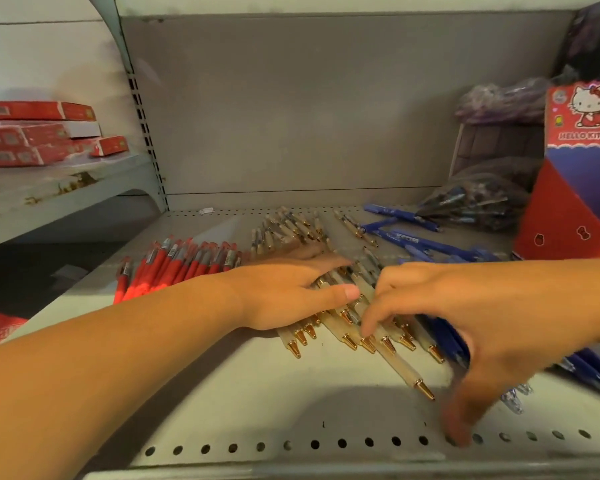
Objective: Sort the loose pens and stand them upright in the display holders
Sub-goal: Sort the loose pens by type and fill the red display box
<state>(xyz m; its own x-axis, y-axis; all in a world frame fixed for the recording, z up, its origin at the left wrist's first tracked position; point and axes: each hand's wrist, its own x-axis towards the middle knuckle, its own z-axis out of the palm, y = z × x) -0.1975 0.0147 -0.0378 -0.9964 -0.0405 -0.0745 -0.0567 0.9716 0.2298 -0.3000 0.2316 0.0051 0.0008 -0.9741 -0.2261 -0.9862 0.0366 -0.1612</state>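
Loose pens lie in three groups on a grey metal shelf (243, 393): red pens (174, 265) at the left, cream pens with gold tips (371, 334) in the middle, blue pens (426, 240) at the right. My left hand (291, 292) lies flat over the cream pens, fingers straight and thumb stretched out. My right hand (465, 313) reaches in from the right with spread fingers, its fingertips touching the cream pens and its thumb down near the shelf's front edge. More cream pens (288, 226) lie farther back.
A red and blue Hello Kitty display box (575, 188) stands at the right rear. Clear bags of pens (475, 202) lie beside it. Red boxes (39, 133) are stacked on the neighbouring shelf at the left. The shelf's front edge has a row of holes (326, 443).
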